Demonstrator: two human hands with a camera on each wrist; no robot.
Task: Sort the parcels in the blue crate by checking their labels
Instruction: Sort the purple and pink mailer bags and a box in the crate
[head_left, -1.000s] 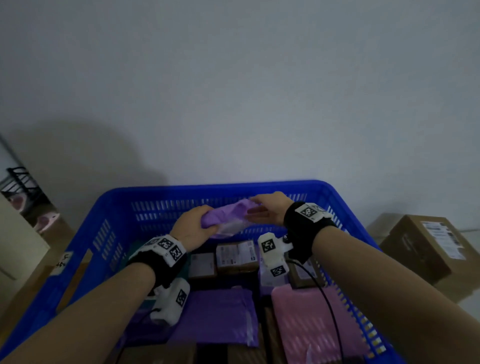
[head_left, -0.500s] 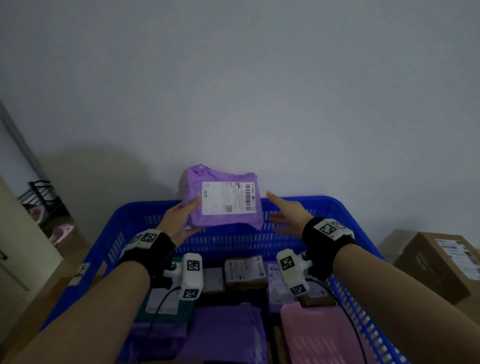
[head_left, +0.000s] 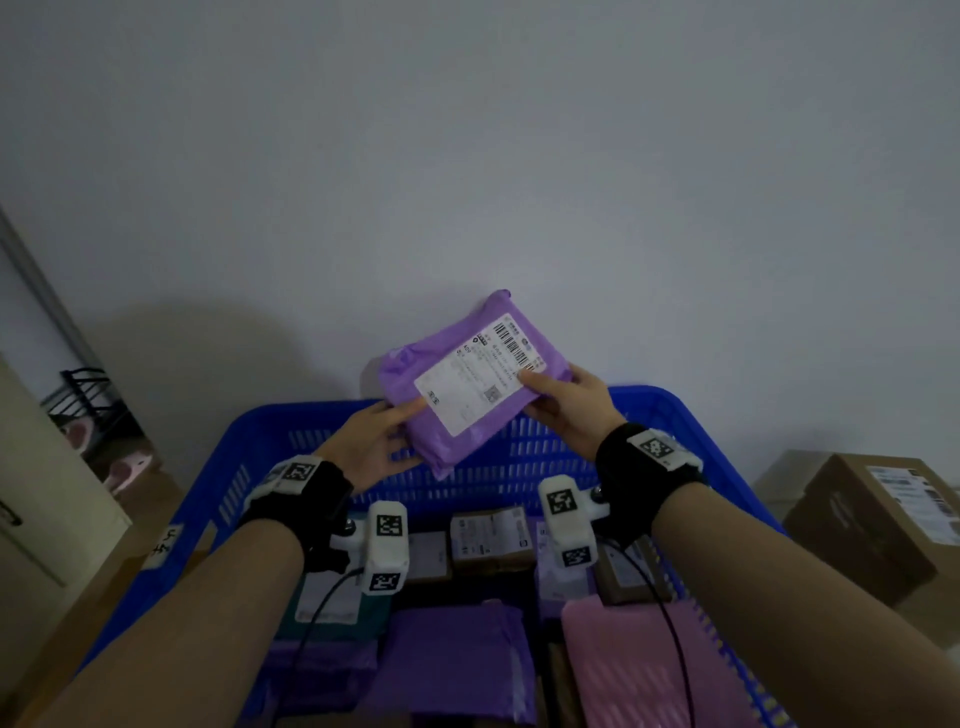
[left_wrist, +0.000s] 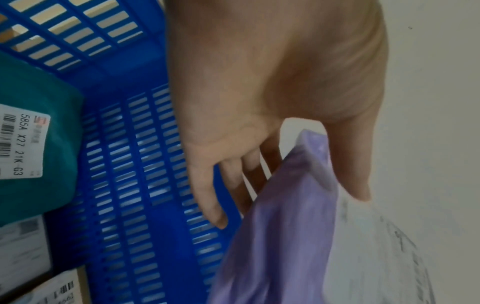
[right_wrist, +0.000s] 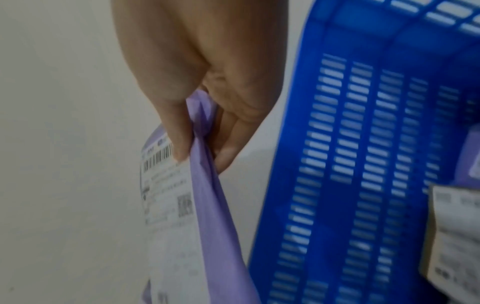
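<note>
both hands lift the purple parcel (head_left: 470, 376) above the far rim of the blue crate (head_left: 670, 410), tilted with its white label (head_left: 475, 382) facing up, likely for reading. the left hand (head_left: 371, 447) pinches its lower corner; the right hand (head_left: 566, 402) grips the right edge. open room lies above the crate, with a cardboard box (head_left: 878, 514) just right.

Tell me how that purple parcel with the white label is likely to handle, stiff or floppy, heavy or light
Probably soft and floppy: the purple parcel is a plastic mailer whose edge bunches into folds where the right hand pinches it. Likely light for its size, since the left hand and right hand hold it up by its edges alone. The smooth film could be slippery, though that is a guess.
</note>
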